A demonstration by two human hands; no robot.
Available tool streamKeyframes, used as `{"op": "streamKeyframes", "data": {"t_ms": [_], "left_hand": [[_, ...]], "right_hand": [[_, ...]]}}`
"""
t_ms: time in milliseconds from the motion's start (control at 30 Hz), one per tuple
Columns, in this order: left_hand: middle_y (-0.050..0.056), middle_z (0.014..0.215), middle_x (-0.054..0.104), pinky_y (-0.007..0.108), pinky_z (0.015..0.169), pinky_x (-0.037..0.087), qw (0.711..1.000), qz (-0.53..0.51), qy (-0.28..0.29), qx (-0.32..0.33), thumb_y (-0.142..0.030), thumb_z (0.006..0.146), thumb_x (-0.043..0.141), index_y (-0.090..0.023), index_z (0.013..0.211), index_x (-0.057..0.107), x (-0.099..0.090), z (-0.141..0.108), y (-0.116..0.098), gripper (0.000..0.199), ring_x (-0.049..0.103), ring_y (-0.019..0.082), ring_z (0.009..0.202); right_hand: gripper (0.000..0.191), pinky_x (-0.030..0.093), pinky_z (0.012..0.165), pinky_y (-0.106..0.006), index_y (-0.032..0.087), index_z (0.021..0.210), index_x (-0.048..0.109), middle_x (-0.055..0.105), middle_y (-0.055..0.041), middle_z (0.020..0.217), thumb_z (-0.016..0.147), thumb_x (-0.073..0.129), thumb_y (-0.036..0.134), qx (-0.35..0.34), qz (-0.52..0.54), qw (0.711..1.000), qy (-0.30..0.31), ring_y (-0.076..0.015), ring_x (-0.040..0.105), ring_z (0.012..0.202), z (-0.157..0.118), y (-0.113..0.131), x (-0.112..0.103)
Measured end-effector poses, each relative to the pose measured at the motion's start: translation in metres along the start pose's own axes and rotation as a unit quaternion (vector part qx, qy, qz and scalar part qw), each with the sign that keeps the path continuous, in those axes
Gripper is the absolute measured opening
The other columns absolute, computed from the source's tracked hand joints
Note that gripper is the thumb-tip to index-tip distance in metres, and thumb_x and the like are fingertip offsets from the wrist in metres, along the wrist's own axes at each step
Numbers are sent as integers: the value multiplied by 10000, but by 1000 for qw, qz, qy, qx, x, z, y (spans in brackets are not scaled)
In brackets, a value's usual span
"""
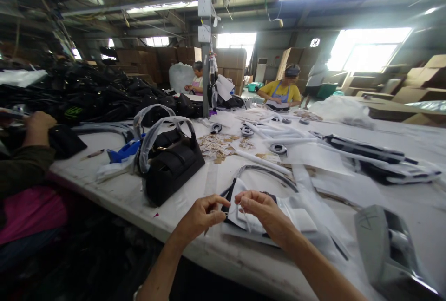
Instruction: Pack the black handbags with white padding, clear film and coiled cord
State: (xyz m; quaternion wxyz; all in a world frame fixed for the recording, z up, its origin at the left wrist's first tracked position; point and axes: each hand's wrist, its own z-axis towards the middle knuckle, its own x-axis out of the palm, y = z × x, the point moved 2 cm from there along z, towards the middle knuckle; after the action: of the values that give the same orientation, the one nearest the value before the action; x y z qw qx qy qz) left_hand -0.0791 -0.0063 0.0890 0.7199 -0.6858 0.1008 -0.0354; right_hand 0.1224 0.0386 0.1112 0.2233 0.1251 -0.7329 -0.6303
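Observation:
Over the near edge of the table, my left hand [204, 215] is closed in a pinch on a thin white string [230, 213]. My right hand [259, 208] also pinches the string, a short way to the right, and a pale end hangs below its fingers. A small dark pointed tip shows under my left hand; what it belongs to is hidden. Beneath and behind my hands lies a black bag [229, 194] partly covered by white sheets [296, 217], its handle [268, 171] arching behind. To the left stands a black handbag [176, 164] with plastic-wrapped handles.
A grey blocky device [378, 240] stands at the right. Loose paper tags [218, 147], wrapped strap rolls [278, 148] and white tubes [263, 160] lie beyond. Black bags [69, 89] are heaped at the left, near another person's arm [35, 140]. A person in yellow [296, 92] sits across the table.

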Motion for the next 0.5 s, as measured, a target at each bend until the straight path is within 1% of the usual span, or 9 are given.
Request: {"op": "streamKeyframes", "data": {"t_ms": [67,100,167,233,300,367,433,500], "left_hand": [[2,767,549,249,700,419,998,55,8,22,-421,812,713,-191,886,760,8,-5,-6,246,523,134,730],[20,828,581,265,786,428,997,60,9,37,-410,840,688,-195,839,769,12,-7,-10,229,556,154,817],[43,939,620,293,920,418,997,33,13,62,-419,881,644,-204,808,779,22,-10,-16,264,586,185,957],[58,1044,639,311,1006,392,997,-12,14,81,-453,889,631,-209,821,786,30,-10,-18,297,581,208,1067],[77,1047,659,324,1007,408,994,-72,13,81,-514,874,636,-190,826,783,37,-9,-14,358,594,221,1065],[91,944,683,334,942,451,989,-137,18,47,-581,851,633,-160,826,768,43,-9,-5,443,627,220,954],[89,859,695,337,881,471,983,-180,28,-2,-626,819,645,-147,833,750,50,-10,6,491,640,216,859],[86,864,706,334,879,465,980,-189,48,-40,-641,802,655,-151,843,738,58,-12,15,498,644,217,864]], "right_hand": [[364,467,953,-368,192,887,777,724,-78,1060,732,791,521,30,51,998,29,-219,633,955,-6,2,4],[379,445,1002,-396,194,932,783,730,-84,1063,737,785,520,45,78,995,40,-241,633,996,-9,2,7],[431,390,1087,-451,189,981,788,737,-107,1076,725,781,536,71,121,989,47,-295,617,1101,-13,1,9],[425,333,1145,-486,199,962,792,718,-120,1164,718,778,546,77,149,985,30,-335,566,1221,-15,-1,6],[366,326,1155,-515,239,929,786,670,-102,1277,724,771,542,63,181,981,16,-349,517,1296,-15,-3,2],[337,379,1115,-545,306,965,761,657,-71,1304,715,781,530,45,205,978,18,-349,515,1305,-14,-5,-2],[432,459,1031,-558,374,1078,716,712,-61,1193,680,814,510,45,211,976,15,-351,563,1253,-14,-5,-5],[526,546,897,-527,392,1152,676,746,-57,1034,660,841,472,62,199,978,-2,-347,642,1126,-13,-5,-6]]}}
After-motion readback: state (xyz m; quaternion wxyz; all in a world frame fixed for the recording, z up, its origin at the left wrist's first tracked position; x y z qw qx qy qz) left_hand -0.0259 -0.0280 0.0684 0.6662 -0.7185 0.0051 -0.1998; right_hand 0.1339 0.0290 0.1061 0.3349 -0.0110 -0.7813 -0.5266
